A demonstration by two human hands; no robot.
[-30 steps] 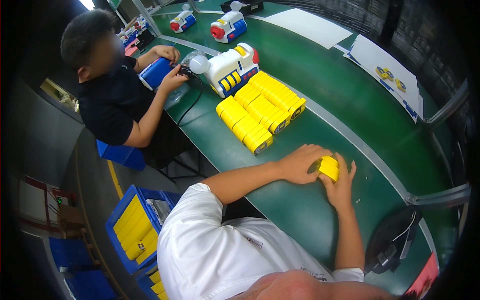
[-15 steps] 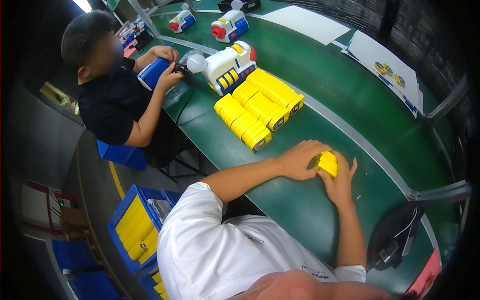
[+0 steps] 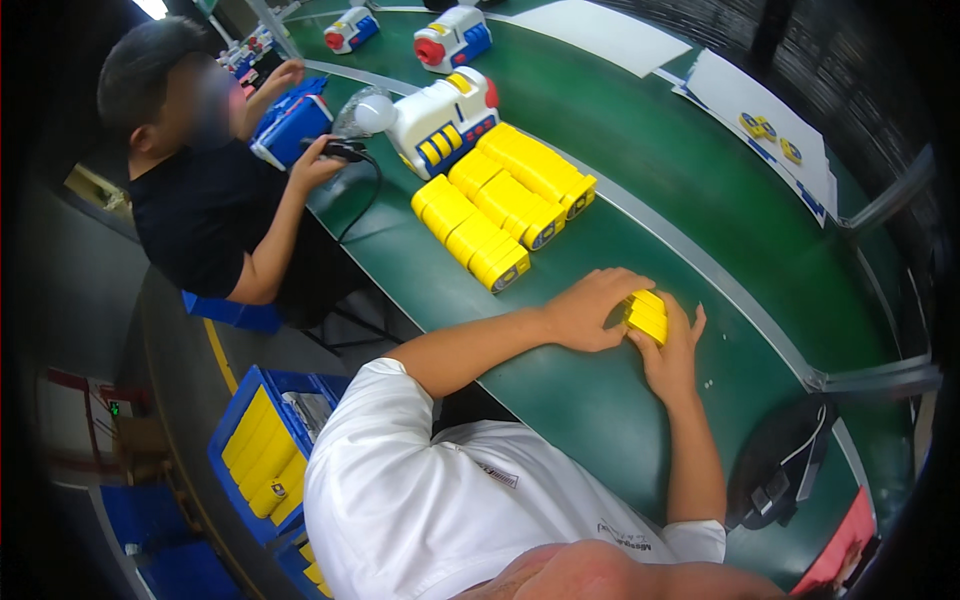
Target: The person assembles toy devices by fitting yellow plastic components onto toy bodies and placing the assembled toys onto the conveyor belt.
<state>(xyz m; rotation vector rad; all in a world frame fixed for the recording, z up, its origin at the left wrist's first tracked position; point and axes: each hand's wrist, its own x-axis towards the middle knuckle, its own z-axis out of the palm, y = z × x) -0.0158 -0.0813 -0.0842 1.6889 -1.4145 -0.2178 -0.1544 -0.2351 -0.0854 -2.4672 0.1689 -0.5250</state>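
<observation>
Blue bin (image 3: 283, 382): yellow pieces (image 3: 262, 440). Left hand (image 3: 585, 310), right hand (image 3: 668, 358) grip yellow stack (image 3: 648, 316). Green tabletop (image 3: 595, 400) gives room toward near edge (image 3: 511, 410).

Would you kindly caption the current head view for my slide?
Left hand and right hand hold yellow pieces over a green table.

Left hand (image 3: 590, 308) facing right hand (image 3: 670, 352), close together, fingers (image 3: 628, 281) curled

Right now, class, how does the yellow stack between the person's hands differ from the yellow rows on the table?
The yellow stack is held between the left hand and right hand; the yellow rows lie on the green table, untouched by those hands. The stack is a single short group, whereas the rows are three longer lines. Both share a bright yellow colour.
</observation>
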